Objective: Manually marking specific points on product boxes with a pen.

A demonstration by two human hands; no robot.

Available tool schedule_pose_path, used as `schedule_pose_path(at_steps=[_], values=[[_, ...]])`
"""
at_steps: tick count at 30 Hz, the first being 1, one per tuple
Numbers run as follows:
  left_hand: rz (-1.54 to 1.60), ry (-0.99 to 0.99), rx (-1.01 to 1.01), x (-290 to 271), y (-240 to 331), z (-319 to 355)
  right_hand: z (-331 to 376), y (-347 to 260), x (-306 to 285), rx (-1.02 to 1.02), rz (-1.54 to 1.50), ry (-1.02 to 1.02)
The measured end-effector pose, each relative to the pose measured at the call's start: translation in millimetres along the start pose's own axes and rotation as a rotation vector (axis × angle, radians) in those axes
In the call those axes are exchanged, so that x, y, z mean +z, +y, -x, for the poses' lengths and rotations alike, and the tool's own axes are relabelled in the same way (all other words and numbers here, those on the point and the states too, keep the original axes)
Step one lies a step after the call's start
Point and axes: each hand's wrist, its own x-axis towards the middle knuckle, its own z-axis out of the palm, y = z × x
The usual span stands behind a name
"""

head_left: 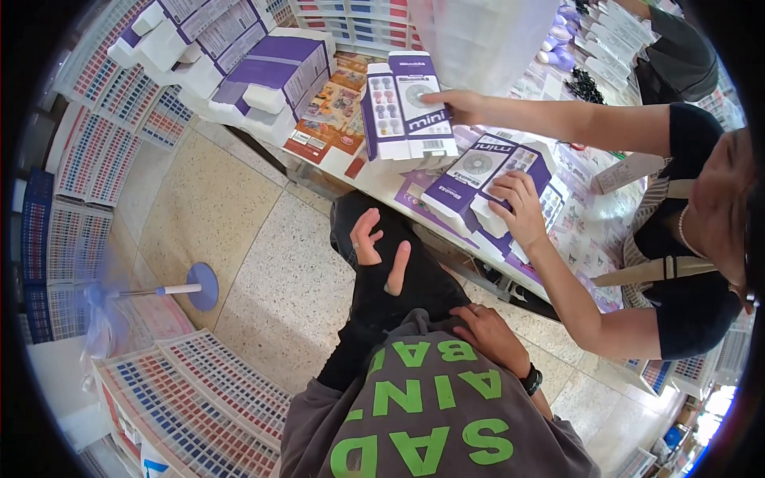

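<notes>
My left hand (378, 253), in a black fingerless sleeve, is lifted over my dark-trousered knee with fingers spread and nothing in it. My right hand (492, 336), with a black watch on the wrist, lies flat on my thigh at the hem of my grey shirt and holds nothing. Across the table (374, 185) a co-worker in a black top has one hand (456, 102) on an upright white and purple carton (406, 119). Their other hand (519, 209) presses on a purple and white carton (478, 179) lying on the table.
More purple and white cartons (255, 68) are stacked at the table's far left. Piles of flat printed cartons (199, 390) stand at the lower left and along the left wall (88, 159). A standing fan with a round blue base (201, 285) is on the speckled floor.
</notes>
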Motion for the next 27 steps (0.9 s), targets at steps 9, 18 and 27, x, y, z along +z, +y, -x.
schedule_pose_path(at_steps=[9,18,27], values=[[-0.085,-0.152,-0.001,9,11,-17,-5,-12,-18,0.000,-0.045,0.127],[-0.056,-0.248,-0.038,23,16,-16,-1,-13,-18,0.000,-0.085,0.167],[0.119,-0.080,-0.173,28,-14,-1,4,-12,-20,-0.017,-0.065,0.186]])
